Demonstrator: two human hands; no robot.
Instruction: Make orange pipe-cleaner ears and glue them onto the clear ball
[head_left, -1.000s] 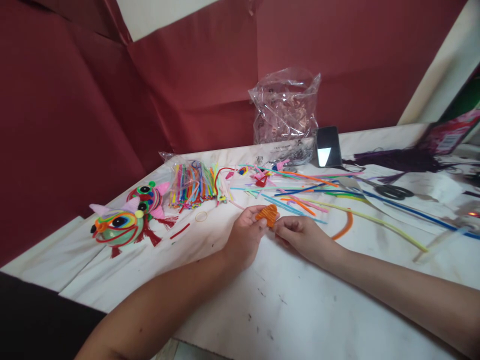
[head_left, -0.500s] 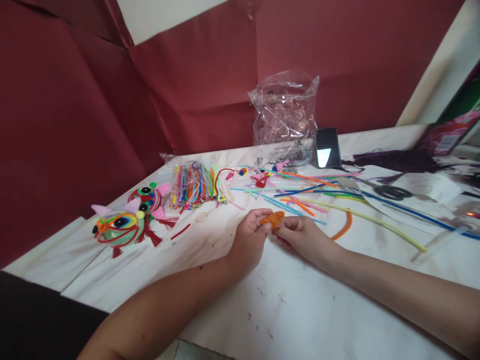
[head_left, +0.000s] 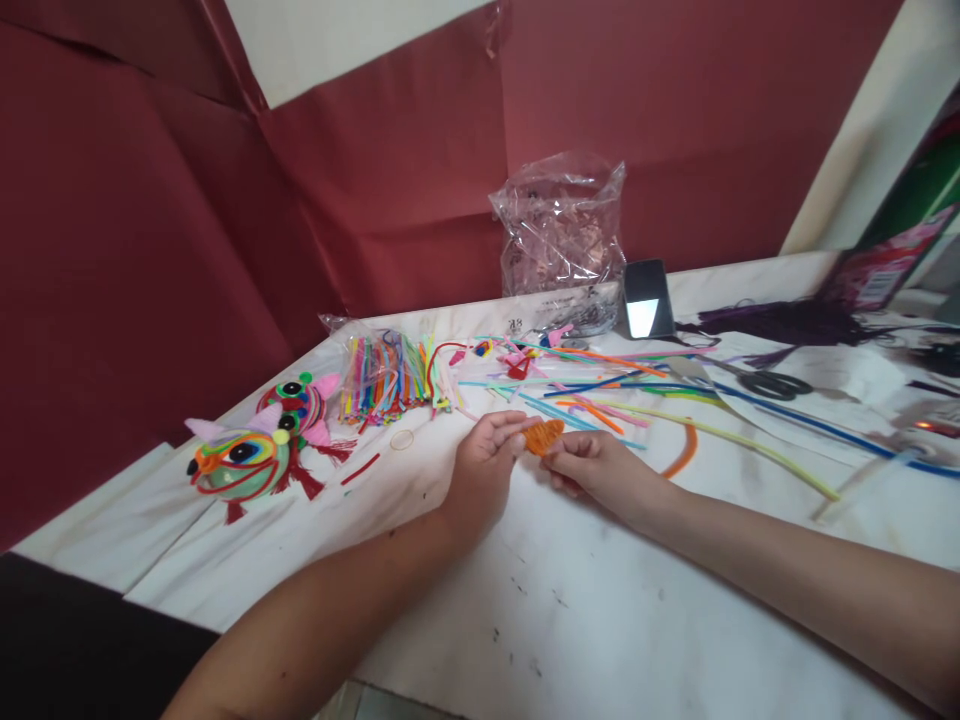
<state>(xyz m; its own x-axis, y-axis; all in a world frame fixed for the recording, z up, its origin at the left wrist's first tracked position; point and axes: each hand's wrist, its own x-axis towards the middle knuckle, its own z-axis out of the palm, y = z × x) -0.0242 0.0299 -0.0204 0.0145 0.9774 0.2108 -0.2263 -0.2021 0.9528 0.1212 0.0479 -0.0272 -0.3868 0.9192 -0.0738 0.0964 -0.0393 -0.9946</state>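
Between my two hands is a small orange pipe-cleaner piece (head_left: 543, 437), fuzzy and ridged, held above the white marbled table (head_left: 600, 620). My left hand (head_left: 486, 455) pinches its left end with thumb and fingers. At its lower right end, my right hand (head_left: 592, 462) grips it with closed fingertips, which hide part of that end. Just right of my right hand lies a curved orange pipe cleaner (head_left: 684, 450). Loose pipe cleaners in blue, yellow, pink and orange spread out behind both hands.
At left stand two colourful animal-face figures (head_left: 240, 465) with red tassels. Behind are a bagged bundle of pipe cleaners (head_left: 386, 375), a clear plastic bag (head_left: 559, 235) and a phone (head_left: 649, 300). Scissors (head_left: 772, 382), purple tassels (head_left: 757, 322) and a glue gun (head_left: 911, 440) lie at right.
The orange piece has turned a little and shows a broader side. My left hand has shifted slightly left, both hands still holding the piece. The whole view has moved slightly.
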